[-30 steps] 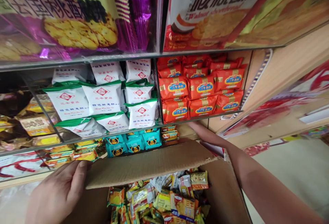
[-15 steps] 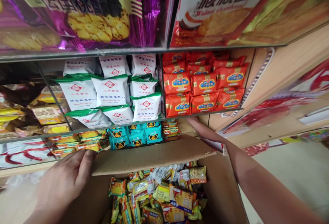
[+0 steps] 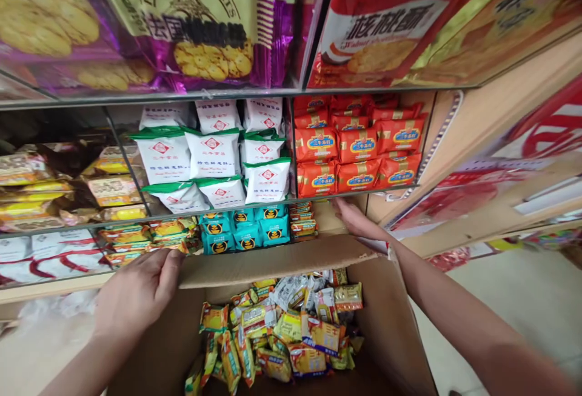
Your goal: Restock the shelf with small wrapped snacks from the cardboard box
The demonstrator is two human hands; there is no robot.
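Observation:
My left hand (image 3: 140,290) grips the left end of a cardboard box's (image 3: 282,259) raised front flap, thumb pressed along the edge. Inside the box lies a loose heap of small wrapped biscuit packets (image 3: 277,335), mostly yellow and orange, some silver. My right arm passes over the box's right side. At its end, my right hand (image 3: 352,217) reaches into the lowest shelf compartment, just under the glass shelf. Its fingertips are largely hidden there. Left of it stands a small stack of orange biscuit packets (image 3: 304,221).
Teal packets (image 3: 245,232) sit beside that stack. On the glass shelf above are white-and-green packets (image 3: 213,156) and red packets (image 3: 357,147). Large biscuit bags (image 3: 204,26) fill the top shelf. A wooden side panel (image 3: 448,141) bounds the right, with a pale floor (image 3: 495,299) below.
The view has shifted, so the shelves look a little smaller and the upper bags show more. My right hand shows slightly more under the shelf. My left hand keeps its hold on the box.

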